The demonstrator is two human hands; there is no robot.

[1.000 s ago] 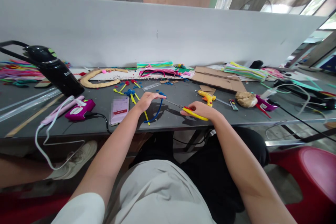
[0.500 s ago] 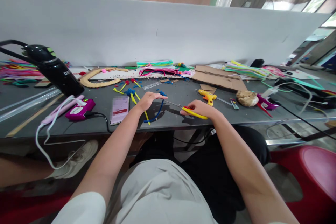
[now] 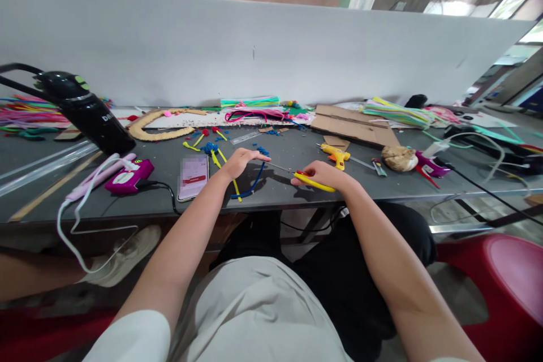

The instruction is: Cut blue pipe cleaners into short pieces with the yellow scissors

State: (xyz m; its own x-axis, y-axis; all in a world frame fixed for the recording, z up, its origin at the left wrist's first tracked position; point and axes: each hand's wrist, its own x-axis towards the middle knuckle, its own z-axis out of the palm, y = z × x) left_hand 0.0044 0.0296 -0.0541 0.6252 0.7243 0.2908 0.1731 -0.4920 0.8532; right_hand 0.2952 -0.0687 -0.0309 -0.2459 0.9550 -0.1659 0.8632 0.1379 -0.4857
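My right hand (image 3: 314,172) is closed around the yellow-and-red handles of a pair of scissors (image 3: 314,182). The blades point left, and their tips meet the fingertips of my left hand (image 3: 242,162). Pinched in that hand is a dark blue pipe cleaner (image 3: 255,182), which curves down from the fingers toward the front of the table. Where the blades touch it is too small to make out. A yellow pipe cleaner (image 3: 237,188) lies under my left hand. Blue pieces with yellow stems (image 3: 209,149) sit just left of it.
A phone (image 3: 193,177) lies left of my left forearm. Farther left stand a black bottle (image 3: 95,116) and a purple device (image 3: 129,176) with cables. A yellow glue gun (image 3: 335,155) and cardboard (image 3: 355,125) lie to the right. Behind is a white partition (image 3: 254,51).
The lower end of the blue pipe cleaner has shifted slightly left. Both hands and the scissors stay almost where they were.
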